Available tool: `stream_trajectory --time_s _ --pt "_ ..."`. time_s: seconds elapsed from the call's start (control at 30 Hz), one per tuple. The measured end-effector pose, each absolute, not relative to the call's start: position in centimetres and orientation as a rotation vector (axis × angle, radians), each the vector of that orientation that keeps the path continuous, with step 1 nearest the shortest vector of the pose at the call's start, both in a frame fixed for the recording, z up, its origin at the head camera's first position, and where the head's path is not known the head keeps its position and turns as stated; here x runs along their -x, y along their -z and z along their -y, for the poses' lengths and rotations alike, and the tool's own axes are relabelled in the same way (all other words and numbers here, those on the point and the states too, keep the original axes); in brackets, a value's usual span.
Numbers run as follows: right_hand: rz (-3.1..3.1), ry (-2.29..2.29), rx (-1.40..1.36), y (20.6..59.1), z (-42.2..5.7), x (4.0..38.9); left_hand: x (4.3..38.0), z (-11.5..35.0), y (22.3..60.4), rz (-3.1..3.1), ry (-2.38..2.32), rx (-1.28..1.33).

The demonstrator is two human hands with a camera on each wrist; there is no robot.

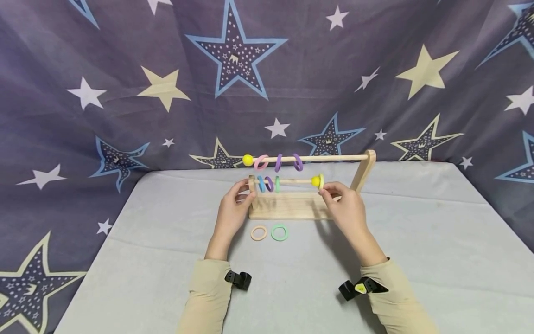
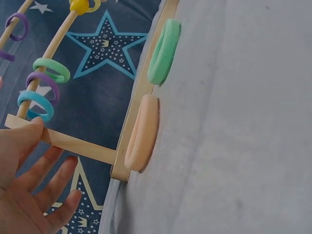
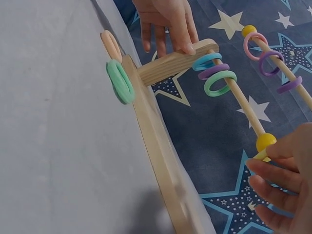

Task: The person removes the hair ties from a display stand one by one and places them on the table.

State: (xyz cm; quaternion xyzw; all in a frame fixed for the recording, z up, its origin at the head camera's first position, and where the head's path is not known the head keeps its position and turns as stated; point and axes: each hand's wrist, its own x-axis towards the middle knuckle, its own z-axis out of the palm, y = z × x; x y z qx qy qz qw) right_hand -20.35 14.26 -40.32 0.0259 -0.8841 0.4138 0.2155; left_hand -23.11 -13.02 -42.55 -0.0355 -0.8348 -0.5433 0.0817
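Note:
A wooden ring rack (image 1: pixel 288 207) stands on the table, with two rods pointing opposite ways. My left hand (image 1: pixel 232 211) grips the short post (image 3: pixel 175 63) at the left, thumb on its near side. My right hand (image 1: pixel 348 211) pinches a yellow ring (image 3: pixel 262 155) between thumb and index finger. That ring is at the yellow ball (image 1: pixel 315 181) tipping the lower rod, overlapping it in the head view. Along this rod, near the left post, hang a blue ring (image 3: pixel 206 61), a purple ring (image 3: pixel 213 71) and a green ring (image 3: pixel 234 75).
The upper rod (image 1: pixel 333 158) carries a pink ring (image 1: pixel 257 165) and two purple rings, with a yellow ball (image 1: pixel 248 160) at its left end. A peach ring (image 2: pixel 142 134) and another green ring (image 2: pixel 164 52) lie on the grey tabletop (image 1: pixel 137 260) before the base. A star-patterned curtain (image 1: pixel 233 125) hangs behind.

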Motion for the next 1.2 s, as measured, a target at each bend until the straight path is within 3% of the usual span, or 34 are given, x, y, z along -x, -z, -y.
stream_trajectory --time_s 0.37,0.8,1.2 --pt "2.589 -1.113 -0.092 38.7 -15.8 19.9 23.2 13.0 42.6 2.487 1.644 0.104" --pt "2.766 -1.126 -0.428 36.9 -16.5 18.2 23.0 13.1 42.6 2.492 1.655 0.104" --pt "2.801 -1.051 -0.504 37.2 -15.6 17.9 23.0 13.1 42.6 2.495 1.642 0.113"
